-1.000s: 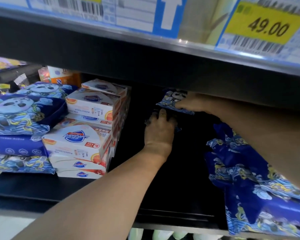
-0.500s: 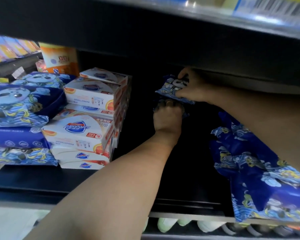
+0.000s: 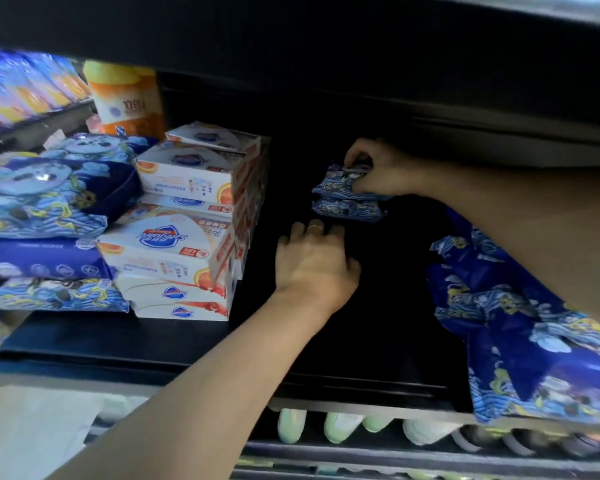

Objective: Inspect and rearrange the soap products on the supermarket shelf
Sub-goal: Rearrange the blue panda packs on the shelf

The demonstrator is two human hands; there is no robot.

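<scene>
Deep in the dark shelf, my right hand (image 3: 378, 169) grips the top of a small blue patterned pack (image 3: 340, 183), which lies on a second like pack (image 3: 349, 209). My left hand (image 3: 314, 261) is lower and nearer the front, back up, fingers curled downward in the dark gap; a ring shows on one finger, and nothing is visibly held. White soap boxes with orange print (image 3: 174, 251) are stacked to the left.
Large blue patterned packs (image 3: 39, 202) are piled at far left, and more (image 3: 520, 327) lie at the right under my right forearm. An orange-and-white carton (image 3: 129, 102) stands behind the boxes. The black shelf lip (image 3: 361, 389) runs along the front, with pale bottles (image 3: 340, 427) below.
My left hand has drawn back toward the front, away from the small packs. My right hand stays on the top pack. The camera has tilted down, and the price labels have left the view.
</scene>
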